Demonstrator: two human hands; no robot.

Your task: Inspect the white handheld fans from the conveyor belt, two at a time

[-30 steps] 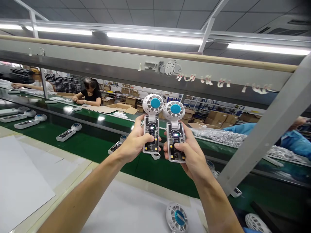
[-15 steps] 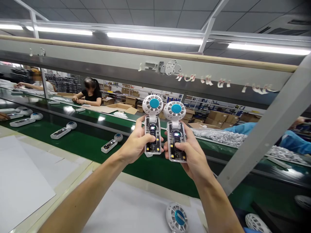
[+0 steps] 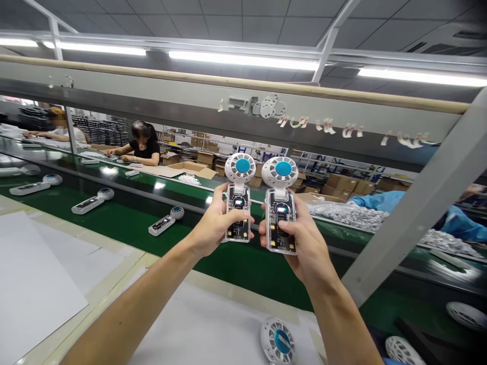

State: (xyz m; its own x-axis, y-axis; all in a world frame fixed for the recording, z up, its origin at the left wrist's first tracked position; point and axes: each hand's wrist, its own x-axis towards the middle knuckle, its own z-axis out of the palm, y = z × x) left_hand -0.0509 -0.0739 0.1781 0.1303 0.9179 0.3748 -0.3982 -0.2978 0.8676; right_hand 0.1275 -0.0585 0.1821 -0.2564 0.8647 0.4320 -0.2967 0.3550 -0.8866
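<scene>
My left hand (image 3: 215,225) is closed round a small fan (image 3: 238,228) with a clear case, a visible circuit board and a round white head with a blue centre. My right hand (image 3: 306,235) grips a second, matching fan (image 3: 280,203) just beside it. Both fans stand upright above the green belt, heads up, a narrow gap between them. Each thumb lies on the front of its case, and a small display glows on each board. A further fan head (image 3: 279,340) with a blue centre lies on the white-covered table below.
More fans, such as one nearby (image 3: 166,221), lie on the green belt (image 3: 213,263). A slanted metal post (image 3: 414,203) stands at the right. Beyond the belt sit a person in black (image 3: 146,147) and another person; blue sleeves (image 3: 380,202) show at the right.
The fans on the belt have shifted left. The fan in my right hand has moved slightly right, widening the gap, and its head is tilted differently. The person in black has moved their hands.
</scene>
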